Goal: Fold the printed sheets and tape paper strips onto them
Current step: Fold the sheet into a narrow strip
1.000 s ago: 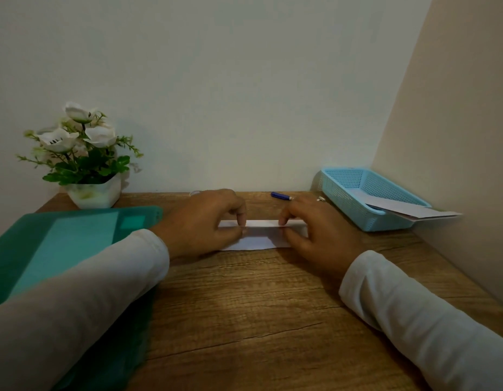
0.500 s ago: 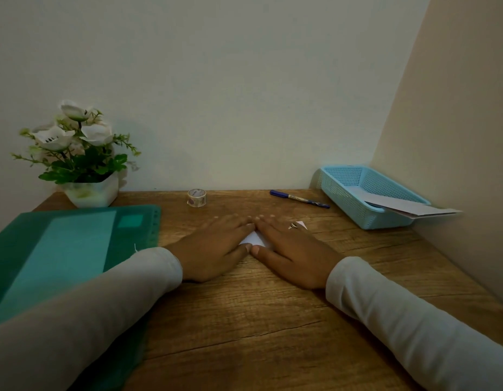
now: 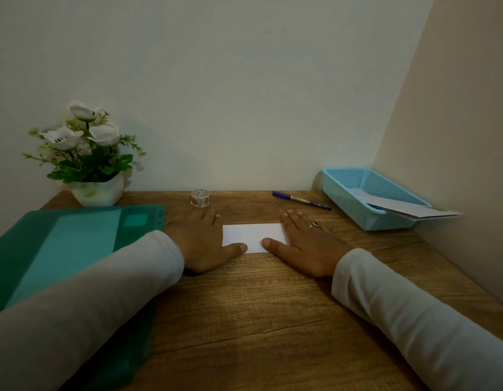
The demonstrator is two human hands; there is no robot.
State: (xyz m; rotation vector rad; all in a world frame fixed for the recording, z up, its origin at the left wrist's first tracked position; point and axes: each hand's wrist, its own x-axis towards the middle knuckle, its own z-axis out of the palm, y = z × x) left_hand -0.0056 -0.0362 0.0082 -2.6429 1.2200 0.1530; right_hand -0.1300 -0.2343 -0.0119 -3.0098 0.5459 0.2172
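Note:
A folded white sheet [image 3: 251, 235] lies flat on the wooden desk [image 3: 261, 306], between my two hands. My left hand [image 3: 201, 241] lies flat over its left end, fingers straight, thumb pressing the near edge. My right hand [image 3: 304, 244], with a ring on one finger, lies flat over the right end, thumb on the near edge too. A small roll of patterned tape [image 3: 200, 197] stands behind the sheet near the wall.
A green plastic folder [image 3: 61, 249] covers the desk's left side, under my left sleeve. A white pot of flowers [image 3: 96, 190] stands at the back left. A blue pen [image 3: 301, 200] lies at the back. A blue basket [image 3: 354, 201] holding papers [image 3: 408, 208] sits against the right wall.
My hands pinched the fold a second ago, then came together flat over the sheet's middle. Now they have slid apart to its two ends, baring the middle.

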